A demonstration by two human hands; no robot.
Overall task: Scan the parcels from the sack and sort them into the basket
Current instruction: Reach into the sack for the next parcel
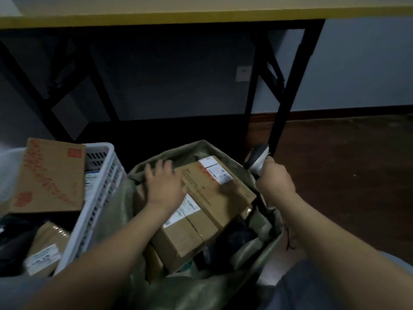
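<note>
The sack (196,289), olive-green fabric with a crumpled open mouth, occupies the lower centre of the frame. It contains at least 2 brown cardboard parcels. The upper box (219,191) lies tilted at frame centre, with red print and a white shipping label at its far corner. The lower box (187,233) sits partly beneath it, sealed with tape and carrying a white label on its top face. The left hand (163,184) lies palm-down on the left end of the upper box, fingers spread and extended, not closed around it. The right hand (276,177), right of centre at the sack's edge, is clenched around the handle of a scanner (257,157), whose grey-and-white head points toward the upper left. The basket (98,198), white slotted plastic, stands touching the sack's left side at lower left. It holds a printed carton (49,175) with red markings, lying tilted on top, and a taped parcel (47,245) with a white label below it. A table (156,19) with a yellow edge and black legs spans the upper frame.
</note>
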